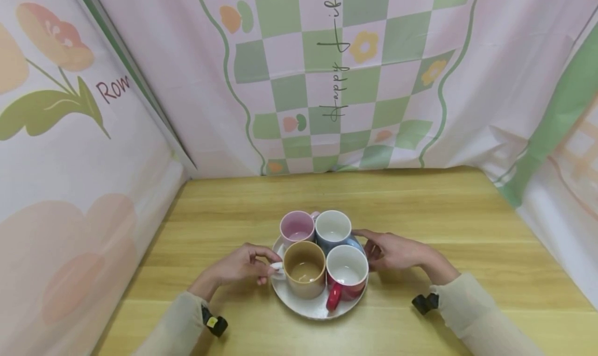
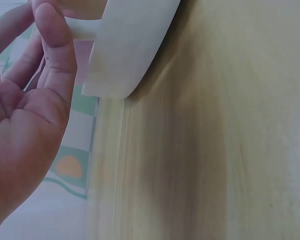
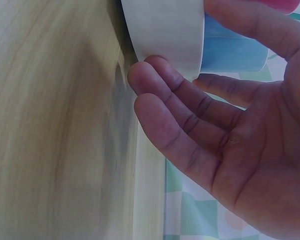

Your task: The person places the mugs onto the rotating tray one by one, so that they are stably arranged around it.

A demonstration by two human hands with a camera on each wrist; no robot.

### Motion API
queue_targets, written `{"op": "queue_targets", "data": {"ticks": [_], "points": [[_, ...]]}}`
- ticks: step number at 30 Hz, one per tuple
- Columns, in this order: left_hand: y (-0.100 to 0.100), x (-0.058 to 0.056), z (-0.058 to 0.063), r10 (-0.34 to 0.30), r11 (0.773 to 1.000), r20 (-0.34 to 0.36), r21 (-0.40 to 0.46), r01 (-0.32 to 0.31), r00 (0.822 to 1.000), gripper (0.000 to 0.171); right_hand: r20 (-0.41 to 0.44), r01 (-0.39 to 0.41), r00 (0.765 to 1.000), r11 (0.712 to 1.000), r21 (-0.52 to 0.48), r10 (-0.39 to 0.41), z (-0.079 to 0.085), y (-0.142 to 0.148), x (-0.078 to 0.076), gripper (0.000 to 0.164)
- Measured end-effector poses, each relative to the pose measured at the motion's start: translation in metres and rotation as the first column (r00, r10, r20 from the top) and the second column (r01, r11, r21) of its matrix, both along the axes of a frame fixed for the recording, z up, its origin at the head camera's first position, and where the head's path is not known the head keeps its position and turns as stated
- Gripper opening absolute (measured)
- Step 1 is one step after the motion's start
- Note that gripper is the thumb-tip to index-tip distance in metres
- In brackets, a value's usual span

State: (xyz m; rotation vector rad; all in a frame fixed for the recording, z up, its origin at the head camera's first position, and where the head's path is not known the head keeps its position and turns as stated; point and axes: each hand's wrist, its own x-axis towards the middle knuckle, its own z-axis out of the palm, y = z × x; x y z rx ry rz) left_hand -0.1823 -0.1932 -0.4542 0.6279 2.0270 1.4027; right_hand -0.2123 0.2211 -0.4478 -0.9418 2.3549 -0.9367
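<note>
A round white plate (image 1: pixel 306 310) on the table bears several mugs standing upright close together. The tan mug (image 1: pixel 303 288), front left, has a white handle that my left hand (image 1: pixel 243 268) pinches between thumb and fingers. In the left wrist view, my left hand (image 2: pixel 35 90) is beside the underside of the plate (image 2: pixel 125 50). My right hand (image 1: pixel 397 250) is at the plate's right side, its fingers fairly straight. In the right wrist view, fingertips (image 3: pixel 152 117) are near the plate's side (image 3: pixel 164 35). A red mug (image 1: pixel 355 292) and a blue mug (image 3: pixel 232 50) are nearest this hand.
A pink mug (image 1: pixel 297 229) stands at the back left of the plate. The wooden table (image 1: pixel 233 205) reaches a patterned curtain (image 1: pixel 322 76) behind, with more cloth at the left (image 1: pixel 70 190) and right (image 1: pixel 551 153).
</note>
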Motion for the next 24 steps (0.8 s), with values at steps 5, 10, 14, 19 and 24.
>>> {"op": "queue_targets", "data": {"ticks": [5, 10, 14, 19, 24], "points": [[-0.001, -0.003, -0.001, 0.014, 1.000, 0.015, 0.016, -0.014, 1.000, 0.033, 0.004, 0.002, 1.000, 1.000, 0.005, -0.002, 0.001, -0.001, -0.001, 0.083], [-0.002, -0.003, 0.000, 0.013, 1.000, 0.011, 0.015, -0.013, 1.000, 0.033, -0.005, 0.004, 1.000, 1.000, 0.012, -0.004, 0.002, -0.002, -0.001, 0.083], [-0.004, -0.002, 0.000, -0.003, 1.000, -0.017, 0.010, 0.003, 1.000, 0.033, -0.018, 0.002, 1.000, 1.000, 0.017, -0.001, 0.003, -0.001, -0.001, 0.082], [-0.008, -0.001, 0.001, -0.004, 1.000, -0.044, 0.009, 0.004, 0.999, 0.035, -0.025, 0.006, 1.000, 1.000, 0.016, -0.005, 0.002, 0.000, -0.001, 0.080], [-0.013, -0.002, 0.003, -0.006, 1.000, -0.078, 0.030, 0.008, 0.997, 0.037, -0.025, 0.016, 1.000, 1.000, 0.020, -0.016, 0.004, 0.000, -0.002, 0.077]]}}
